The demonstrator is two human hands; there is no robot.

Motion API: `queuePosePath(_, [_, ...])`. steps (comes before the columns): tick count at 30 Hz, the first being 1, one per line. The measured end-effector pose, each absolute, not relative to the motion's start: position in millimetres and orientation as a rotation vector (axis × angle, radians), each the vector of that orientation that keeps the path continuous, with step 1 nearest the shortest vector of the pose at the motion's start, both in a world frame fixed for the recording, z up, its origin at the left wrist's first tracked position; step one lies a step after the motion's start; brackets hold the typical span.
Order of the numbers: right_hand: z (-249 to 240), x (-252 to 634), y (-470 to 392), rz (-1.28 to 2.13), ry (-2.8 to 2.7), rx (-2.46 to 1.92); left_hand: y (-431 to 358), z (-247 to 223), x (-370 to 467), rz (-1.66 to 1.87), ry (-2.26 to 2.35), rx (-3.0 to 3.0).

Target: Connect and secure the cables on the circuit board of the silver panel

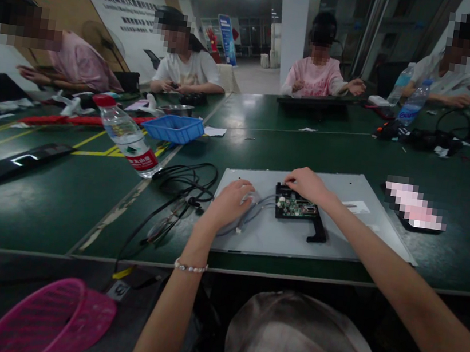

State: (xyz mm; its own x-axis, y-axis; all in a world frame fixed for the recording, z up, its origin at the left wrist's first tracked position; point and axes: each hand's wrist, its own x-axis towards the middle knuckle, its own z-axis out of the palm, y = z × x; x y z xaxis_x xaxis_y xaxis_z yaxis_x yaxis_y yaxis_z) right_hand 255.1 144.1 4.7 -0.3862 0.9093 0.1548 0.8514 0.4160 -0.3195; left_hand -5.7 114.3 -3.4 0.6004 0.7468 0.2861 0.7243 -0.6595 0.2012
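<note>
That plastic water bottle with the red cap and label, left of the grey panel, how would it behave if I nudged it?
The clear plastic water bottle with the red cap looks partly full, so probably fairly light. It stands tall and narrow and appears tilted, though the lens may exaggerate that, so a nudge near the top would likely tip it. Once down, its round body could roll across the smooth green table.

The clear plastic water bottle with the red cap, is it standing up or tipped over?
Standing, though it looks slanted. The clear plastic water bottle rests on its base on the green table, red cap on top.
</note>
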Motion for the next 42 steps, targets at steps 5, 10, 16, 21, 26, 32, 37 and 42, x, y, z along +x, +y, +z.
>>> queuePosePath(5, [5, 268, 142, 0.062, -2.276, -1.618, 116, -4, -7, 0.595, 1.306, 2.757])
queuePosePath(10, [-2, 283, 145, 0.119, -2.306, -1.72, 115, -2, -6, 0.548, 1.309, 2.75])
queuePosePath(16, [4, 298, 147, 0.16, -2.277, -1.7, 115, -2, -8, 0.49, 1.291, 2.722])
queuePosePath(21, [10, 314, 143, 0.202, -2.199, -1.748, 116, -2, -8, 0.506, 1.425, 2.734])
queuePosePath(26, [7, 319, 141, 0.199, -2.178, -1.789, 116, -4, -4, 0.47, 1.558, 2.736])
queuePosePath(32, [7, 316, 143, 0.196, -2.217, -1.724, 114, 7, 10, 0.525, 1.667, 2.779])
queuePosePath(37, [3, 308, 145, 0.15, -2.251, -1.664, 123, 38, 45, 0.479, 1.485, 2.818])
queuePosePath(42, [-1, 295, 144, 0.027, -2.304, -1.635, 147, 40, 78, 0.484, 1.276, 2.788])
